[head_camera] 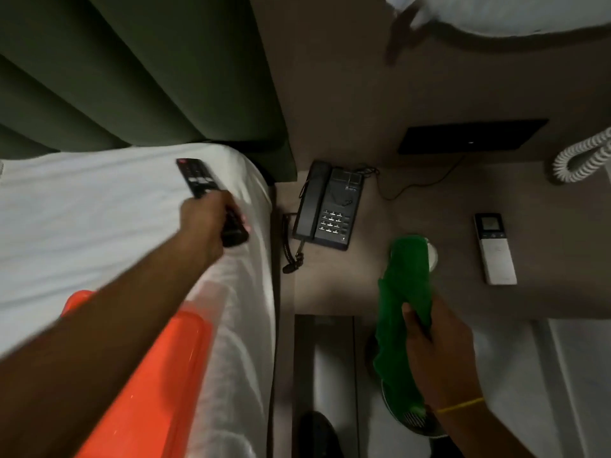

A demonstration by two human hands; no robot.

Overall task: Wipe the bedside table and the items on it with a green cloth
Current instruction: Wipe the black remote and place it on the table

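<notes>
Gripping a black remote point(211, 200) over the bed edge, left hand point(206, 223); right hand point(436, 345) clutches green cloth point(405, 312).

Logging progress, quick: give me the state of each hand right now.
Left hand: closed on the black remote, held over the bed.
Right hand: closed on the green cloth, above the bedside table.

L hand point(206, 219) outstretched, R hand point(439, 352) fisted.
</notes>
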